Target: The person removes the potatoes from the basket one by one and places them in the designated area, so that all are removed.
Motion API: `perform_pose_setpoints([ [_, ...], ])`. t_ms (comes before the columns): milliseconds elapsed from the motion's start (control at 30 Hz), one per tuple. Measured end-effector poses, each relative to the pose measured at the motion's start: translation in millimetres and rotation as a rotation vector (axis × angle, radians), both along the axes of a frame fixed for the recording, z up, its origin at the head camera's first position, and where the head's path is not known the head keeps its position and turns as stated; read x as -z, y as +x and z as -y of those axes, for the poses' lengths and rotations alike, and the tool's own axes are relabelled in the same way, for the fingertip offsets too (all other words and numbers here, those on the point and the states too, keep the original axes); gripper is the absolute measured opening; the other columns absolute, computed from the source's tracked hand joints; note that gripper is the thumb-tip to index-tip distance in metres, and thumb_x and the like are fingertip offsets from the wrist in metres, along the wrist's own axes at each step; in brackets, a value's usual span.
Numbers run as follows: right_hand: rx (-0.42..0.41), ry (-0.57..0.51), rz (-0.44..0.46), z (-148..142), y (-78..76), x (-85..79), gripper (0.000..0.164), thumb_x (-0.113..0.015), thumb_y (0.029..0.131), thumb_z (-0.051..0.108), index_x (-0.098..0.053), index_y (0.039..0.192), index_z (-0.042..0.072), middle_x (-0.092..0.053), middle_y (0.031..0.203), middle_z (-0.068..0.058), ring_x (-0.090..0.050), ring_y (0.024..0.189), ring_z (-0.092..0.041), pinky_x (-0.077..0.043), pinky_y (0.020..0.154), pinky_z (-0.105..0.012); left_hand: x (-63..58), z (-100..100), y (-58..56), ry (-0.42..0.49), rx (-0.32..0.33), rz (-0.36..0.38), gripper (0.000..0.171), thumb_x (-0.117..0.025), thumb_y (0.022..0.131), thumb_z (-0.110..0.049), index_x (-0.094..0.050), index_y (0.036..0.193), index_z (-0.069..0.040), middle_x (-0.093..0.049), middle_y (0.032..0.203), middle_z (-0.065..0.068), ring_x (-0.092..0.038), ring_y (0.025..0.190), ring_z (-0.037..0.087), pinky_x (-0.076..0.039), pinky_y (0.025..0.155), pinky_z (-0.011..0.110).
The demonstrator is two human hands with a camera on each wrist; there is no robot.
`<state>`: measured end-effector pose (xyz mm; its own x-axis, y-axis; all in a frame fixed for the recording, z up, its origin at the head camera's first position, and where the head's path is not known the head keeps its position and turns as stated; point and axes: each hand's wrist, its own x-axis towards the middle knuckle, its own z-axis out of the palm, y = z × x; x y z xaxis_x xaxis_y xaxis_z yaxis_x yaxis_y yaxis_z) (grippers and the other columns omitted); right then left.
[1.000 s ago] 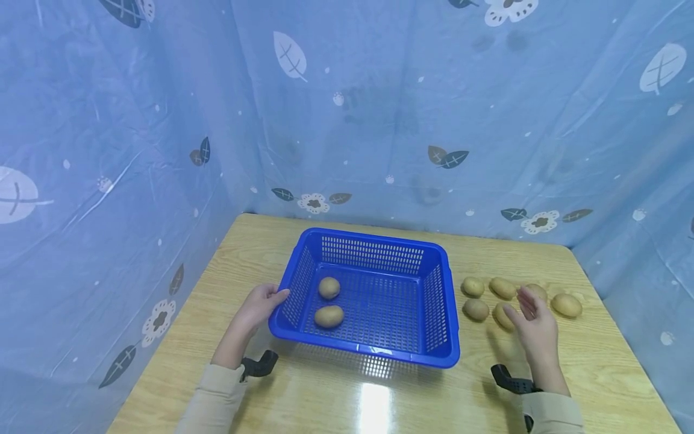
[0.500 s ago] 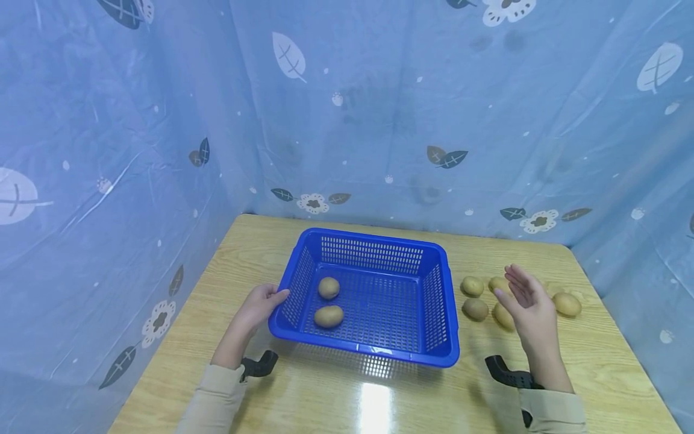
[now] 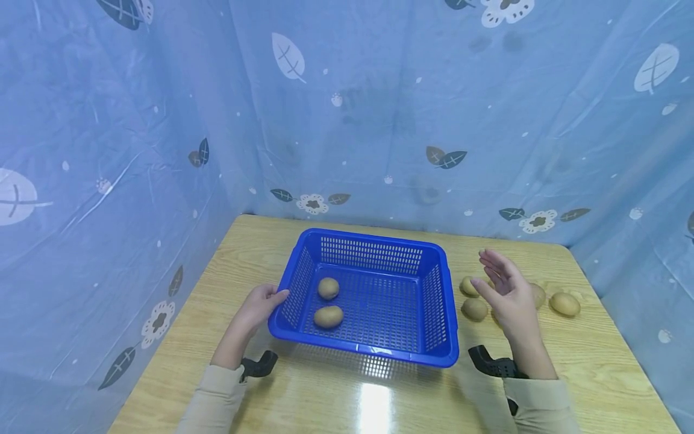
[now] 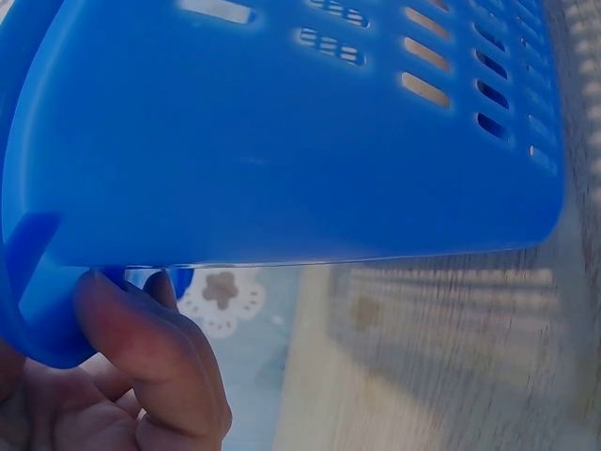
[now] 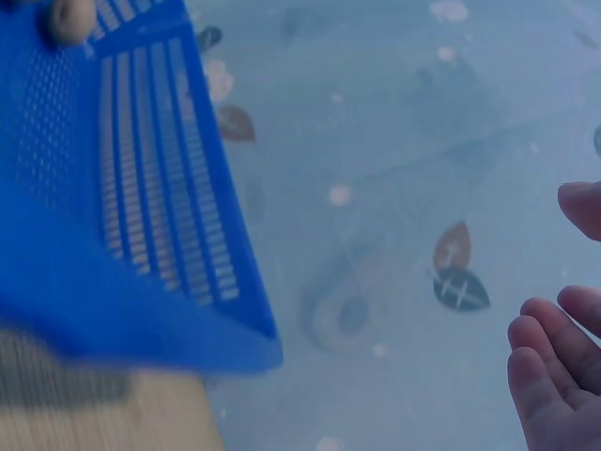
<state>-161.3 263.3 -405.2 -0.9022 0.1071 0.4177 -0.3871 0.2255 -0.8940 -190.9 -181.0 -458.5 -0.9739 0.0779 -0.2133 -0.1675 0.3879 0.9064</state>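
A blue plastic basket [image 3: 374,349] with slotted walls stands on the wooden table. Two potatoes [image 3: 328,317] lie in its left half. My left hand [image 3: 260,304] grips the left rim, thumb over the edge; in the left wrist view the curled fingers [image 4: 155,348] sit under that rim. To the right of the basket, my right hand [image 3: 509,295] is raised above several potatoes [image 3: 565,304], partly hiding some. Its thumb and fingers are spread apart. In the right wrist view, no object shows between the thumb [image 5: 584,209] and fingers [image 5: 554,348].
A blue curtain [image 3: 379,120] with leaf and flower prints hangs behind and along both sides of the table [image 3: 303,398]. Black mounts [image 3: 496,364] are strapped at both wrists. The basket's right wall [image 5: 169,169] lies left of the right hand.
My right hand has risen from the potatoes and moved left toward the basket, its fingers apart. The left hand and the basket stay where they were.
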Motion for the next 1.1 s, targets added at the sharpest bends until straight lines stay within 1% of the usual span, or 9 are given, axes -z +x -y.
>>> perform_pose_setpoints([
  [167,-0.067,0.032,-0.015,18.7,-5.8,-4.7,0.054,-0.063,0.086,-0.006,-0.041,0.136,-0.007,-0.053,0.13,0.002,-0.047,0.122,-0.004,-0.036,0.101,-0.011,0.1,1.0,0.3,0.002,-0.002,0.005,0.034,-0.047,0.1,-0.021,-0.056,0.11,0.01,-0.069,0.093,0.018,-0.068,0.078,0.021,-0.056,0.07,0.031],
  [300,-0.137,0.055,-0.04,37.1,-11.0,-7.5,0.054,-0.062,0.087,-0.005,-0.04,0.135,-0.009,-0.052,0.129,0.008,-0.047,0.123,-0.005,-0.036,0.102,-0.011,-0.5,1.9,0.6,-0.01,-0.005,0.005,0.034,-0.047,0.099,-0.022,-0.056,0.109,0.01,-0.068,0.092,0.017,-0.067,0.076,0.019,-0.055,0.07,0.031],
  [367,-0.167,0.064,-0.057,46.6,-14.2,-8.9,0.053,-0.062,0.086,-0.006,-0.041,0.135,-0.009,-0.052,0.129,0.008,-0.048,0.123,-0.006,-0.036,0.102,-0.012,-0.6,2.0,0.4,-0.015,-0.008,0.01,0.034,-0.047,0.099,-0.022,-0.056,0.109,0.01,-0.068,0.092,0.017,-0.066,0.075,0.018,-0.055,0.069,0.031],
  [433,-0.191,0.074,-0.071,55.8,-17.6,-9.8,0.054,-0.063,0.085,-0.007,-0.042,0.135,-0.009,-0.052,0.129,0.003,-0.048,0.122,-0.006,-0.036,0.102,-0.013,-0.6,1.8,0.1,-0.015,-0.014,0.014,0.034,-0.047,0.099,-0.023,-0.056,0.108,0.009,-0.068,0.091,0.017,-0.066,0.074,0.017,-0.055,0.068,0.031],
  [567,-0.239,0.083,-0.08,73.0,-23.1,-9.7,0.054,-0.063,0.084,-0.008,-0.043,0.134,-0.009,-0.052,0.131,-0.018,-0.049,0.121,-0.006,-0.037,0.102,-0.014,-0.1,1.4,0.5,-0.005,-0.014,0.023,0.035,-0.048,0.099,-0.023,-0.056,0.108,0.01,-0.069,0.09,0.017,-0.066,0.073,0.017,-0.055,0.067,0.03],
  [667,-0.272,0.096,-0.07,84.3,-26.5,-9.6,0.053,-0.064,0.085,-0.006,-0.044,0.134,-0.007,-0.049,0.133,-0.025,-0.049,0.123,-0.012,-0.037,0.103,-0.015,0.2,1.1,0.4,0.005,-0.008,0.023,0.035,-0.048,0.099,-0.023,-0.056,0.108,0.011,-0.068,0.091,0.02,-0.067,0.074,0.02,-0.056,0.066,0.03],
  [767,-0.298,0.123,-0.052,93.9,-30.3,-10.5,0.052,-0.064,0.086,-0.003,-0.044,0.135,-0.005,-0.049,0.135,-0.022,-0.047,0.126,-0.022,-0.036,0.105,-0.017,0.4,0.8,0.3,0.016,-0.009,0.023,0.035,-0.048,0.099,-0.021,-0.056,0.108,0.011,-0.068,0.091,0.022,-0.068,0.075,0.023,-0.056,0.066,0.031],
  [867,-0.315,0.156,-0.028,103.0,-34.8,-12.3,0.053,-0.065,0.087,0.002,-0.044,0.136,-0.002,-0.05,0.137,-0.017,-0.046,0.128,-0.027,-0.036,0.107,-0.023,0.8,0.8,0.3,0.001,-0.01,0.022,0.035,-0.047,0.1,-0.022,-0.057,0.107,0.011,-0.069,0.09,0.02,-0.068,0.074,0.022,-0.056,0.066,0.03],
  [1100,-0.374,0.15,0.028,124.3,-52.6,-10.3,0.054,-0.066,0.088,0.009,-0.044,0.137,0.004,-0.049,0.138,-0.018,-0.046,0.129,-0.028,-0.036,0.109,-0.036,1.2,0.1,0.8,-0.025,-0.033,0.029,0.035,-0.047,0.099,-0.024,-0.056,0.108,0.008,-0.069,0.087,0.015,-0.066,0.071,0.017,-0.056,0.065,0.031],
])
